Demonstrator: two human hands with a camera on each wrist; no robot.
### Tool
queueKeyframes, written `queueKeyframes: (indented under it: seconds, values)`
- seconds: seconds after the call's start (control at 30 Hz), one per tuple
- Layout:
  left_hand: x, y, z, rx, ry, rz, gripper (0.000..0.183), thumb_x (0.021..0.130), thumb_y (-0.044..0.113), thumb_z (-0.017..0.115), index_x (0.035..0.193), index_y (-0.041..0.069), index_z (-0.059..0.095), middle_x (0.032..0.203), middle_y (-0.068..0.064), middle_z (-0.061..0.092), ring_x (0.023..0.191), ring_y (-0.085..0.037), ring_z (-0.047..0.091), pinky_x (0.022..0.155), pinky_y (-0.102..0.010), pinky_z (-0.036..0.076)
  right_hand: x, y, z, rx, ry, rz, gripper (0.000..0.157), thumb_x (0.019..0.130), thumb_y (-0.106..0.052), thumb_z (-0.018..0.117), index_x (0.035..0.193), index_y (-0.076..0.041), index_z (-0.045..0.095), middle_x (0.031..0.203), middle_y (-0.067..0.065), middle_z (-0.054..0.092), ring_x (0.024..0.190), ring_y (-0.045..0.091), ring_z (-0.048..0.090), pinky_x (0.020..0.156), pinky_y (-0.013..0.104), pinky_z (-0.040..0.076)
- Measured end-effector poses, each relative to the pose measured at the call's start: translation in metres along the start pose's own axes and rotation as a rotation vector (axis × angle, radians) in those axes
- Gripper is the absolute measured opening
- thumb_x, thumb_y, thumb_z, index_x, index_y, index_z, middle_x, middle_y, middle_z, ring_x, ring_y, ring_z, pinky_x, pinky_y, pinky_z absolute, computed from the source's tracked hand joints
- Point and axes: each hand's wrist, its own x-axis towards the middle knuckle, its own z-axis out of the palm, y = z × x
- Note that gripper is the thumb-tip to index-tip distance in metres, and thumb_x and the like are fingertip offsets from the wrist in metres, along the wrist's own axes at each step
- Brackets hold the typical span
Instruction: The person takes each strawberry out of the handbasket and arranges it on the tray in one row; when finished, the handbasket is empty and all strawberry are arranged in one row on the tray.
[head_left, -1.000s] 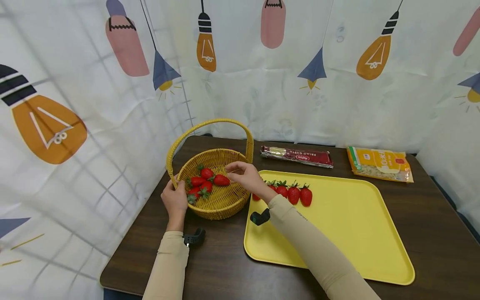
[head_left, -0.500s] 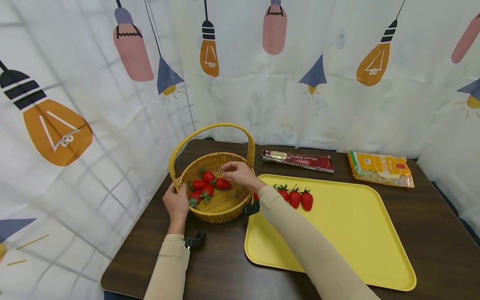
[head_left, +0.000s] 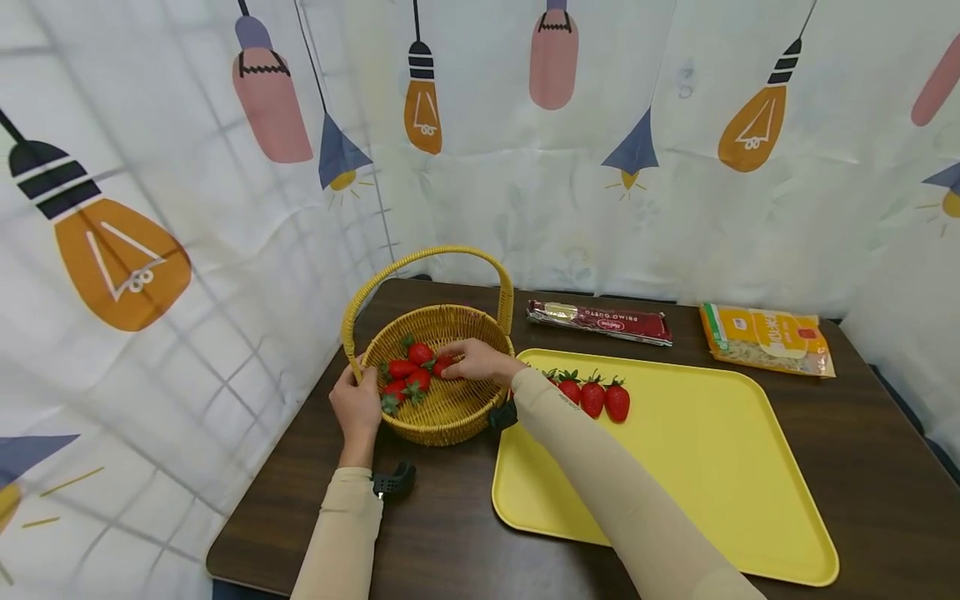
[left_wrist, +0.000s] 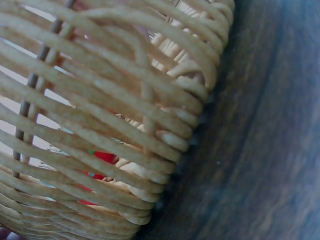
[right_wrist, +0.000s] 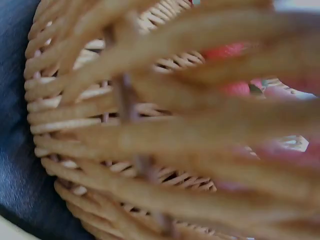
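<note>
A yellow woven basket [head_left: 429, 432] with a tall arched handle stands at the table's left side, holding several red strawberries [head_left: 402, 369]. My left hand [head_left: 358, 410] grips its left rim near the foot of the handle. Inside the basket, my right hand [head_left: 480, 363] has its fingertips on the rightmost strawberry [head_left: 441, 367] and appears to pinch it, partly covering it. The basket weave [left_wrist: 95, 105] fills much of the left wrist view, and the blurred weave [right_wrist: 90, 145] hides most of the right hand in the right wrist view.
A yellow tray [head_left: 697, 467] lies right of the basket, with a row of strawberries [head_left: 592, 398] at its upper left, partly behind my right sleeve. Behind it lie a dark red packet [head_left: 600, 322] and a yellow-orange bag [head_left: 768, 340]. A patterned curtain [head_left: 517, 208] backs the table.
My right hand has lowered from above the basket's inside onto the rightmost strawberry. The left hand keeps its grip on the rim. The view has tilted slightly upward.
</note>
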Motion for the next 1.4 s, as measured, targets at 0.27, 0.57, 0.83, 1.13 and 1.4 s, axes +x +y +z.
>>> queueKeyframes:
  seconds: [0.27, 0.57, 0.83, 1.13, 1.4]
  values:
    - [-0.0011, 0.0015, 0.0008, 0.015, 0.011, 0.007, 0.017, 0.094, 0.014, 0.055, 0.094, 0.002, 0.068, 0.063, -0.002, 0.048, 0.047, -0.007, 0.031, 0.046, -0.026, 0.029, 0.0038, 0.0036, 0.001, -0.043, -0.087, 0.0, 0.049, 0.093, -0.019, 0.065, 0.141, -0.016, 0.054, 0.146, 0.006, 0.047, 0.133, 0.022, 0.042, 0.105, 0.04, 0.038]
    - [-0.0026, 0.0023, 0.0001, 0.012, 0.002, 0.002, 0.021, 0.095, 0.014, 0.055, 0.102, 0.002, 0.07, 0.056, 0.001, 0.042, 0.045, -0.008, 0.03, 0.045, -0.026, 0.028, 0.0047, 0.0059, 0.0023, -0.105, -0.12, -0.032, 0.03, 0.093, -0.011, 0.064, 0.123, -0.013, 0.067, 0.132, 0.005, 0.058, 0.121, 0.02, 0.052, 0.094, 0.033, 0.046]
    - [-0.0033, 0.0034, 0.0001, 0.004, -0.001, 0.005, 0.02, 0.094, 0.013, 0.055, 0.102, 0.001, 0.069, 0.055, 0.003, 0.04, 0.044, -0.008, 0.029, 0.045, -0.026, 0.028, 0.0003, 0.0035, 0.0039, -0.019, -0.172, -0.024, 0.035, 0.088, 0.0, 0.067, 0.122, -0.006, 0.067, 0.129, 0.012, 0.059, 0.11, 0.019, 0.058, 0.075, 0.034, 0.055]
    - [-0.005, 0.0043, -0.0007, -0.002, -0.016, 0.006, 0.024, 0.096, 0.014, 0.053, 0.108, 0.001, 0.069, 0.052, 0.004, 0.035, 0.043, -0.008, 0.026, 0.043, -0.027, 0.026, 0.0009, 0.0065, 0.005, 0.03, -0.291, -0.027, 0.039, 0.087, 0.004, 0.064, 0.123, -0.008, 0.067, 0.13, 0.01, 0.057, 0.101, 0.016, 0.061, 0.072, 0.034, 0.055]
    - [-0.0046, 0.005, -0.0001, 0.025, -0.007, 0.0, 0.025, 0.095, 0.013, 0.051, 0.107, 0.0, 0.069, 0.052, 0.003, 0.036, 0.043, -0.01, 0.026, 0.045, -0.028, 0.027, -0.0004, 0.0043, 0.005, 0.023, -0.309, -0.034, 0.036, 0.085, 0.005, 0.065, 0.119, -0.005, 0.068, 0.124, 0.004, 0.062, 0.097, 0.013, 0.057, 0.07, 0.029, 0.05]
